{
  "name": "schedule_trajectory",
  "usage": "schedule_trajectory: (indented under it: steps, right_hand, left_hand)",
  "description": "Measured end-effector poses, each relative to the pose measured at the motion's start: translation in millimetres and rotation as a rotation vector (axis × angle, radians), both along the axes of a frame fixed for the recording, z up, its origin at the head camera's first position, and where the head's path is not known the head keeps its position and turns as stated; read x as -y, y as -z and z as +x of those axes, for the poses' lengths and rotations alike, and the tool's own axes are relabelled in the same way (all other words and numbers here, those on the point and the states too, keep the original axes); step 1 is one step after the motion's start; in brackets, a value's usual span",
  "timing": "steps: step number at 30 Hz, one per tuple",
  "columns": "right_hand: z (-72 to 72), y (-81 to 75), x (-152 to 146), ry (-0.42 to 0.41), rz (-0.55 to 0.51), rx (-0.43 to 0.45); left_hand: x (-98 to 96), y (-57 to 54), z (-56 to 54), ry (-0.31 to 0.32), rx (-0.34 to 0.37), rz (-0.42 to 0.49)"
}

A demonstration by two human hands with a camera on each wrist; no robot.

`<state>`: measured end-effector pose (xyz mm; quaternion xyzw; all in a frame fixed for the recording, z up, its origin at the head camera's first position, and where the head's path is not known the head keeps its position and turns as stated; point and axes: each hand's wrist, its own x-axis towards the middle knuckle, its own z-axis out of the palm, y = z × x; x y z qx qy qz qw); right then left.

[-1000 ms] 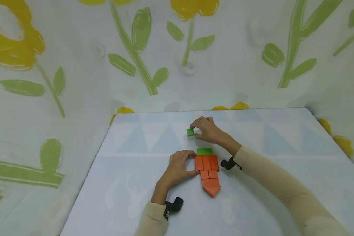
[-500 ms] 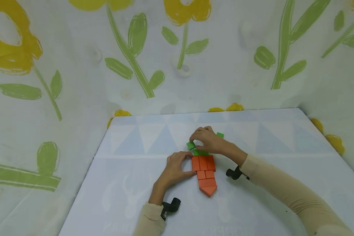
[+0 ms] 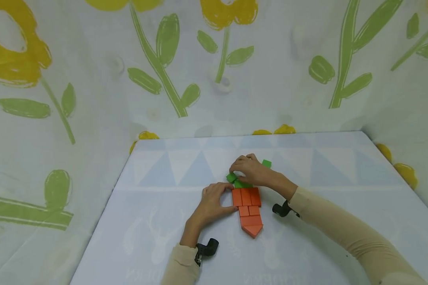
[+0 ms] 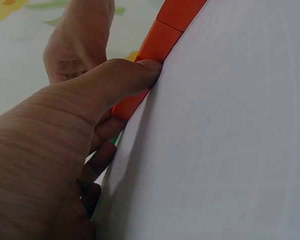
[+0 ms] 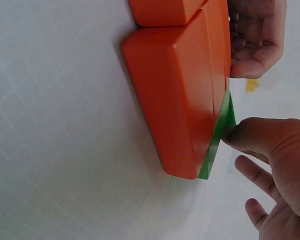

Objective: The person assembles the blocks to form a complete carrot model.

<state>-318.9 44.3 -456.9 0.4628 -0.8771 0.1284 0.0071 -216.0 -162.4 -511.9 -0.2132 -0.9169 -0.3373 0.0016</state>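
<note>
On the table, orange wooden blocks (image 3: 250, 221) lie in a carrot-like shape, with a pointed block at the near end. A long green block (image 3: 243, 185) lies against their far edge. My left hand (image 3: 211, 202) holds the leftmost long orange block (image 3: 237, 197) at its ends, thumb at the near end and index finger at the far corner. My right hand (image 3: 249, 170) pinches a small green block (image 3: 231, 177) between thumb and fingers, right at the long green block's left corner. In the right wrist view, the right thumb (image 5: 255, 135) overlaps the green piece behind the orange blocks.
Another green block (image 3: 266, 163) lies behind the right hand, partly hidden by it. The pale patterned table (image 3: 157, 221) meets a flower-print cloth backdrop (image 3: 256, 99) at its far edge. A black wrist camera (image 3: 208, 247) sits on the left wrist, with a second black camera (image 3: 281, 209) on the right.
My right hand has brought the small green block nearer, down to the long green block's left corner. The other green block behind that hand has come into view. My left hand keeps its place.
</note>
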Motion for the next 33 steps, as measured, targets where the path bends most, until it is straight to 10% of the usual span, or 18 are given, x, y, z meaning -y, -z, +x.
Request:
schedule_trajectory:
  steps: [10,25,33]
  right_hand:
    - [1.0,4.5,-7.4,0.037,-0.029,0.049]
    - [-4.5,3.6,-70.7,0.461,-0.030,0.020]
    - [-1.8,13.1,-87.6,0.526,-0.031,0.053]
  left_hand:
    - [-0.1,1.8,-0.2,0.002,-0.008,0.011]
    - [-0.7,-1.8,0.2,-0.013,0.016,-0.010]
    - [-2.0,-1.2,-0.6,-0.012,0.006,-0.011]
